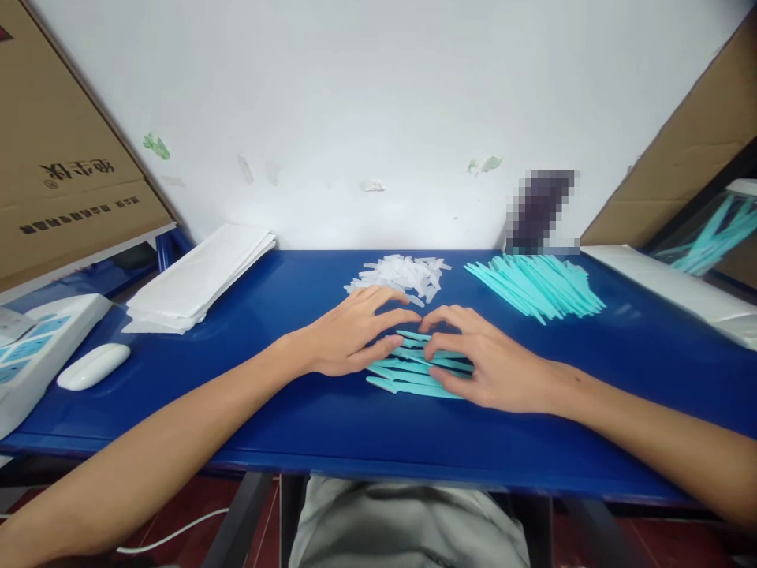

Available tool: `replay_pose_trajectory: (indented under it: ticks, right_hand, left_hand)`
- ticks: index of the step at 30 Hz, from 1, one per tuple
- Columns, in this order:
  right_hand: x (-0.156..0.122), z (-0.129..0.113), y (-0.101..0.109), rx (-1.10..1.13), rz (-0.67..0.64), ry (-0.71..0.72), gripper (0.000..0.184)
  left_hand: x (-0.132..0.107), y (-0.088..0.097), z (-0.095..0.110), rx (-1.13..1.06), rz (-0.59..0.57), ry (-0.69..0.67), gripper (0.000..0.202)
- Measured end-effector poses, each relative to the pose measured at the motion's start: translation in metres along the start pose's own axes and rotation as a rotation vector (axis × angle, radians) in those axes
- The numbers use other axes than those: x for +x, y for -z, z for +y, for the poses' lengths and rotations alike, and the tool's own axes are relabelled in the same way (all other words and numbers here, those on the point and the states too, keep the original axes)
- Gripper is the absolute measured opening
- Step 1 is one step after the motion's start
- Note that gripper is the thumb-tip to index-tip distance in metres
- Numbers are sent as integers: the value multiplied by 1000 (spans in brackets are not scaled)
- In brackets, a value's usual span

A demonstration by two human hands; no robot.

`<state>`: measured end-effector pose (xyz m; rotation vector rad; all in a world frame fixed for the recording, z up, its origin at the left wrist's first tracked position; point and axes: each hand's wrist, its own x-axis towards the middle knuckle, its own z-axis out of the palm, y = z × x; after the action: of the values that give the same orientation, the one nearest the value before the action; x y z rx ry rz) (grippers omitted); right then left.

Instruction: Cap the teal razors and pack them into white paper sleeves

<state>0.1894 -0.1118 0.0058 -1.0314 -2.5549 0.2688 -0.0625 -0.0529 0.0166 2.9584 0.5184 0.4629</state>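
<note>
Both my hands rest on a small bunch of turquoise plastic sticks lying on the blue table. My left hand lies over the bunch's left end with curled fingers, the thumb touching a stick. My right hand covers the right end, fingers bent and pinched on the sticks. A pile of small clear white caps lies just beyond my left hand. A bigger heap of turquoise sticks lies beyond my right hand.
A stack of white bags sits at the back left. A white mouse and a white device lie at the far left. Cardboard boxes flank both sides, and a clear bag of sticks sits right.
</note>
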Motion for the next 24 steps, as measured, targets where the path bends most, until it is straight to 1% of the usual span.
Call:
replay_pose_trajectory:
  ticks: [3, 8, 15, 20, 24]
  right_hand:
    - [0, -1, 1, 9, -23, 16, 15]
    - [1, 1, 1, 10, -14, 10, 20]
    - [2, 6, -4, -51, 61, -11, 14]
    - [3, 8, -3, -54, 53, -39, 10]
    - [3, 8, -3, -62, 40, -42, 13]
  left_hand:
    - [0, -1, -1, 20, 14, 8, 38]
    - [0, -5, -3, 40, -28, 15, 41]
    - [-2, -9, -4, -11, -67, 72, 48]
    - [-2, -9, -5, -10, -88, 88, 52]
    - [-3, -9, -5, -21, -107, 105, 52]
